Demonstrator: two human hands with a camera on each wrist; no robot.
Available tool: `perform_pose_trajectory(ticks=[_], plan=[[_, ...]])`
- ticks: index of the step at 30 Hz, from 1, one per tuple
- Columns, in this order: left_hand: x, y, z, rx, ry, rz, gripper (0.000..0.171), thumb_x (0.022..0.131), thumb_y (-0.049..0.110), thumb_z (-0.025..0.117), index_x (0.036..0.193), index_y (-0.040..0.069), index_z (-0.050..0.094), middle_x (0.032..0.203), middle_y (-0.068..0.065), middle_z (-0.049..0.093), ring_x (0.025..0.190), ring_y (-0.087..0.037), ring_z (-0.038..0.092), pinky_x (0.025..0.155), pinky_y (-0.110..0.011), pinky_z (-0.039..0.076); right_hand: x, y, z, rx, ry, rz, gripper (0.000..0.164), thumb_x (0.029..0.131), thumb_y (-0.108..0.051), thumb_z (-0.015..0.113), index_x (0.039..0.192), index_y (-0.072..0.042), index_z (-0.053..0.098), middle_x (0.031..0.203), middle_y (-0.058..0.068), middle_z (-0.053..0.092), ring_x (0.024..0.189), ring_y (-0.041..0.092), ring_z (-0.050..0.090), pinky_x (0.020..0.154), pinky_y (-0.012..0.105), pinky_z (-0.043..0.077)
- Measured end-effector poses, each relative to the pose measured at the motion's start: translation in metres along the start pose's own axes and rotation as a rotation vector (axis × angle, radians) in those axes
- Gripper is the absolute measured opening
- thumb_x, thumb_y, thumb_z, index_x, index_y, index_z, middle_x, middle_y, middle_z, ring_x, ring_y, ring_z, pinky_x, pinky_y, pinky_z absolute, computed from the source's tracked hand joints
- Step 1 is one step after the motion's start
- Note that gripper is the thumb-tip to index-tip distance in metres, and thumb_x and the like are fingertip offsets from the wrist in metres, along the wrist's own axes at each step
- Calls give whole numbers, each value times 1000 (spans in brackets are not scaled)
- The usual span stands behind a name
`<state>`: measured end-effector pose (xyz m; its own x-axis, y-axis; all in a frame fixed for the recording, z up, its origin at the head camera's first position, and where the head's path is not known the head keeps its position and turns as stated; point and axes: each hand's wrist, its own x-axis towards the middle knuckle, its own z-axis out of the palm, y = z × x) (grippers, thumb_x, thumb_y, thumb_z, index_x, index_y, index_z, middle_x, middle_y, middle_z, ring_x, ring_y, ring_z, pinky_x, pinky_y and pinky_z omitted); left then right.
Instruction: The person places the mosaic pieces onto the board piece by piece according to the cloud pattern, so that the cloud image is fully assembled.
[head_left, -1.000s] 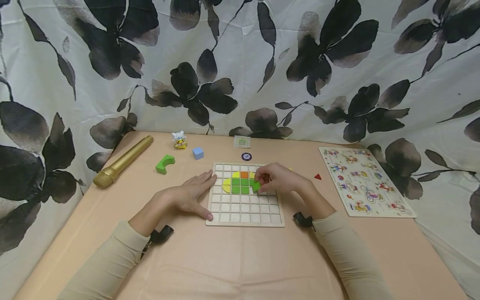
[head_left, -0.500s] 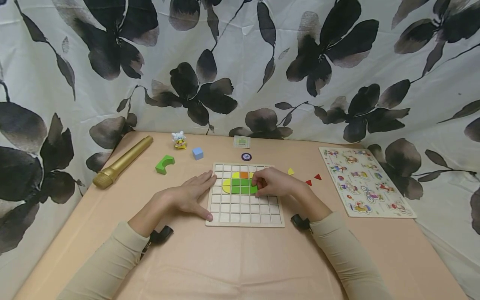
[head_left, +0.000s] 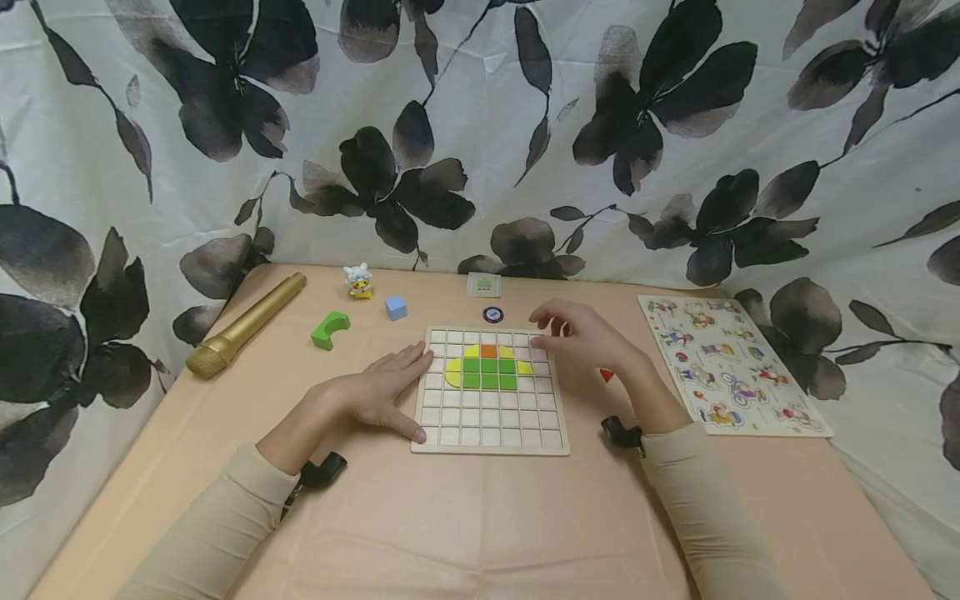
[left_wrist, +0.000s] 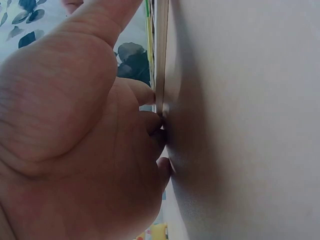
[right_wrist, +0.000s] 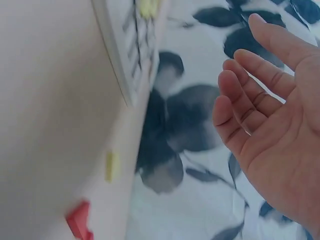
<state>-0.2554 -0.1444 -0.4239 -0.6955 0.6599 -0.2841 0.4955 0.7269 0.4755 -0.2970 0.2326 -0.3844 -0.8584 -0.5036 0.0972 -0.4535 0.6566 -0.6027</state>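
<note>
A white grid board (head_left: 468, 417) lies in front of me in the head view. Green square tiles (head_left: 489, 372) fill its upper middle, with an orange tile (head_left: 489, 350) above and yellow tiles (head_left: 453, 372) at the sides. My left hand (head_left: 378, 387) rests along the board's left edge, fingers and thumb spread. Over the upper right edge hovers my right hand (head_left: 581, 337), holding nothing; its loosely bent fingers show in the right wrist view. A red triangle (head_left: 607, 375) lies by the right wrist. A small yellow piece (right_wrist: 111, 166) lies on the table in the right wrist view.
A picture puzzle board (head_left: 738, 367) lies at right. Behind the grid are a dark round token (head_left: 492, 314) and a small card (head_left: 483, 284). At left are a gold microphone (head_left: 247, 325), green arch block (head_left: 330, 329), blue cube (head_left: 396, 307) and toy figure (head_left: 359, 281).
My right hand has let go of a green tile on the grid and moved up and right. A yellow tile right of the green ones is uncovered. My left hand stays put.
</note>
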Motion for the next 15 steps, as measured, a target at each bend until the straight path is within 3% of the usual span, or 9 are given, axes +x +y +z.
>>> perform_pose_trajectory(ticks=[6,11,15], plan=[[0,0,0,3,-12,-17,135,76,70,82,168,7,5,175,-17,-7,163,-36,-3,132,-55,3,-10,21,-24,-17,64,24,36,96,-27,77,128,-12,69,120,15,69,96,23,62,81,35,54],[0,0,0,13,-13,-17,135,76,71,81,168,8,5,175,-16,-7,163,-36,-4,133,-54,3,-17,45,-33,1,69,72,34,95,-10,76,128,-6,69,123,21,69,98,28,63,80,39,54],[0,0,0,7,-12,-13,135,76,70,81,168,7,5,175,-17,-6,163,-37,-3,132,-56,4,-20,65,-32,27,33,123,33,94,1,73,127,-2,72,121,22,70,97,30,63,76,34,55]])
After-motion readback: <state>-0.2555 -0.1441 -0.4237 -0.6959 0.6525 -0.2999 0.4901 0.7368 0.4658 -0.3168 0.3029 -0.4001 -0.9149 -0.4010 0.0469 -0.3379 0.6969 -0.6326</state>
